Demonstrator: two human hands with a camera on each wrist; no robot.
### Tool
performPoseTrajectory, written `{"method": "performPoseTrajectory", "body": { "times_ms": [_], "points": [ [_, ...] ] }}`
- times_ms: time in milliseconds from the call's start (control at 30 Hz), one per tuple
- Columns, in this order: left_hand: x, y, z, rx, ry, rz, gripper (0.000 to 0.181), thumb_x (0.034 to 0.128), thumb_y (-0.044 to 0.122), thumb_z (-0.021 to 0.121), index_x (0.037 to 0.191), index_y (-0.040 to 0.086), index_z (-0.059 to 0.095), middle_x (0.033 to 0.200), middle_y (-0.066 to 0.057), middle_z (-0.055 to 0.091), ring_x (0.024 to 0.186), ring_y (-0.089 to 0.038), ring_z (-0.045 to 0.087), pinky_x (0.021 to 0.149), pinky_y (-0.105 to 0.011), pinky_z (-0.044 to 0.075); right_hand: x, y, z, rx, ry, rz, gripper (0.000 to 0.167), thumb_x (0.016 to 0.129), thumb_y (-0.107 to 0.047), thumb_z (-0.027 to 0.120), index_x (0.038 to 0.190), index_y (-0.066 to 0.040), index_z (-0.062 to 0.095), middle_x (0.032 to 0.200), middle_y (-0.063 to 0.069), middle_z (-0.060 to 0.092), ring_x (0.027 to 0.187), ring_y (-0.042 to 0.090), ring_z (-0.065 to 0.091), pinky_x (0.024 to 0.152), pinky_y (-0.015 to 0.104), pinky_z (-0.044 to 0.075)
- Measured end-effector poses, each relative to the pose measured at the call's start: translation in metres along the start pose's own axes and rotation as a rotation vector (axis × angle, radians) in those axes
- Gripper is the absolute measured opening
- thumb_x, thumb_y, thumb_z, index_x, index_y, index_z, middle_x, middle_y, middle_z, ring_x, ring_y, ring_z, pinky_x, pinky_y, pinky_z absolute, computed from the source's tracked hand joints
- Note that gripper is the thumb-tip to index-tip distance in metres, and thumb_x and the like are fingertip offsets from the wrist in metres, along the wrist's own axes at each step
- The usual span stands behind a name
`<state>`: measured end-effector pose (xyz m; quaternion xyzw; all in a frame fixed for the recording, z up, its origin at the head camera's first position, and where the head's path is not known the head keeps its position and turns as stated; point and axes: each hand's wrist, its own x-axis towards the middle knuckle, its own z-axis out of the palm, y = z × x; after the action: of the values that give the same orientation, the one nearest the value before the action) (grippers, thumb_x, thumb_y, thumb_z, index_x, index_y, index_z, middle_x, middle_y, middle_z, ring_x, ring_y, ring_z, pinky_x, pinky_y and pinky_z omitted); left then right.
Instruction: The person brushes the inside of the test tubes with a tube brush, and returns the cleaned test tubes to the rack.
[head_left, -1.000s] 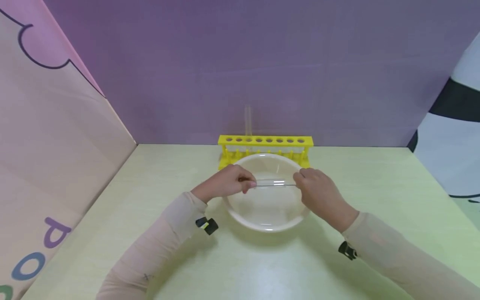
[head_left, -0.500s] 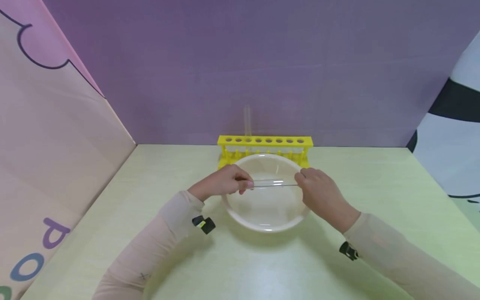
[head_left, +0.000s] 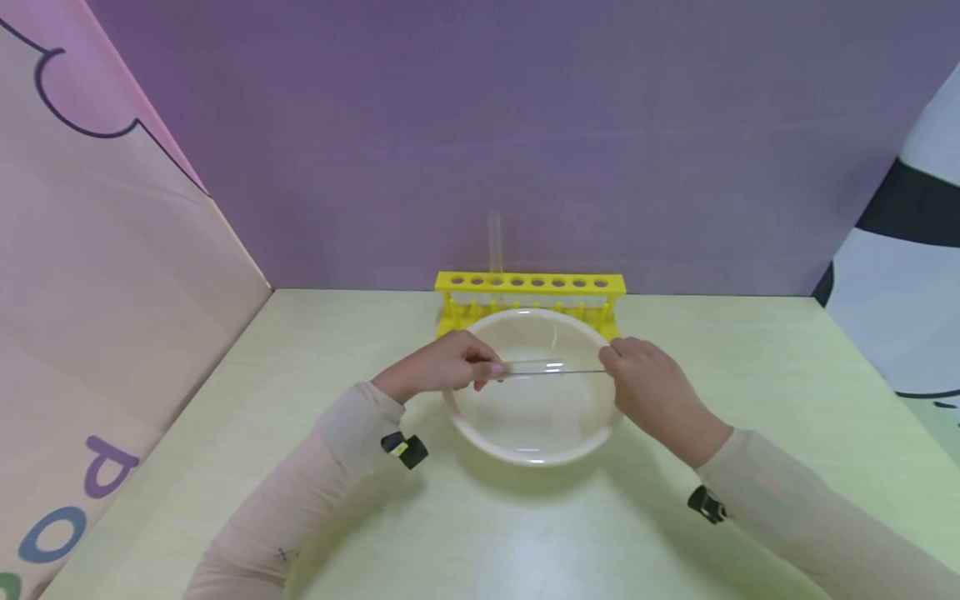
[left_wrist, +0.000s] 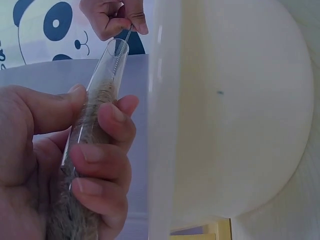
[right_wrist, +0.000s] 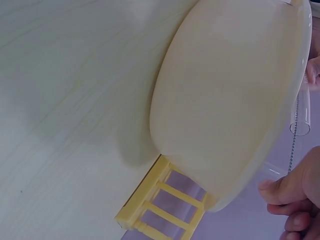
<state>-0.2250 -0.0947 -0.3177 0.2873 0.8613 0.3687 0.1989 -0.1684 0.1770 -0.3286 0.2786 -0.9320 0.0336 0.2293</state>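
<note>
Above the cream basin (head_left: 534, 425), the left hand (head_left: 450, 363) grips a clear glass test tube (head_left: 534, 367) lying roughly level. In the left wrist view the fingers of the left hand (left_wrist: 75, 150) wrap round the tube (left_wrist: 107, 67), and a brush with brown bristles (left_wrist: 90, 120) sits inside it. The brush's twisted wire comes out of the tube's mouth. The right hand (head_left: 660, 396) pinches that wire (right_wrist: 293, 150), a short way from the mouth, as the right wrist view shows with the right hand (right_wrist: 297, 192).
Behind the basin stands a yellow test tube rack (head_left: 529, 283) with a row of holes. Another clear tube (head_left: 495, 242) stands upright in it, left of the middle. A purple wall (head_left: 525, 125) rises at the table's back edge.
The right hand has moved slightly right, and more wire shows between it and the tube's mouth. The left hand, with the tube, has shifted a little left.
</note>
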Motion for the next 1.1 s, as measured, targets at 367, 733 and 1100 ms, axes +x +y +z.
{"method": "performPoseTrajectory", "body": {
  "times_ms": [367, 733, 1100],
  "points": [
    [-0.0008, -0.0019, 0.0008, 0.013, 0.016, 0.005, 0.022, 0.0959, 0.015, 0.054, 0.101, 0.001, 0.071, 0.063, 0.001, 0.055, 0.048, -0.009, 0.031, 0.046, -0.021, 0.025, -0.0020, 0.0086, 0.0024, 0.003, 0.021, -0.009, 0.020, 0.066, 0.016, 0.067, 0.079, 0.003, 0.059, 0.073, 0.012, 0.058, 0.065, 0.026, 0.052, 0.061, 0.037, 0.048],
    [-0.0029, 0.0000, -0.0012, 0.082, 0.054, 0.039, 0.021, 0.0950, 0.016, 0.055, 0.099, 0.002, 0.071, 0.064, -0.005, 0.058, 0.048, -0.009, 0.031, 0.046, -0.021, 0.024, 0.0015, 0.0078, -0.0005, -0.013, 0.092, -0.077, 0.015, 0.073, 0.011, 0.067, 0.072, 0.000, 0.057, 0.066, 0.009, 0.054, 0.061, 0.024, 0.049, 0.056, 0.034, 0.043],
    [-0.0034, -0.0030, -0.0006, 0.088, 0.068, 0.059, 0.019, 0.0940, 0.014, 0.056, 0.102, 0.005, 0.072, 0.067, -0.009, 0.061, 0.048, -0.009, 0.032, 0.046, -0.021, 0.025, 0.0037, 0.0043, -0.0026, 0.026, 0.006, -0.072, 0.023, 0.069, 0.001, 0.079, 0.073, -0.002, 0.057, 0.071, 0.010, 0.059, 0.064, 0.024, 0.053, 0.060, 0.035, 0.047]
  ]
}}
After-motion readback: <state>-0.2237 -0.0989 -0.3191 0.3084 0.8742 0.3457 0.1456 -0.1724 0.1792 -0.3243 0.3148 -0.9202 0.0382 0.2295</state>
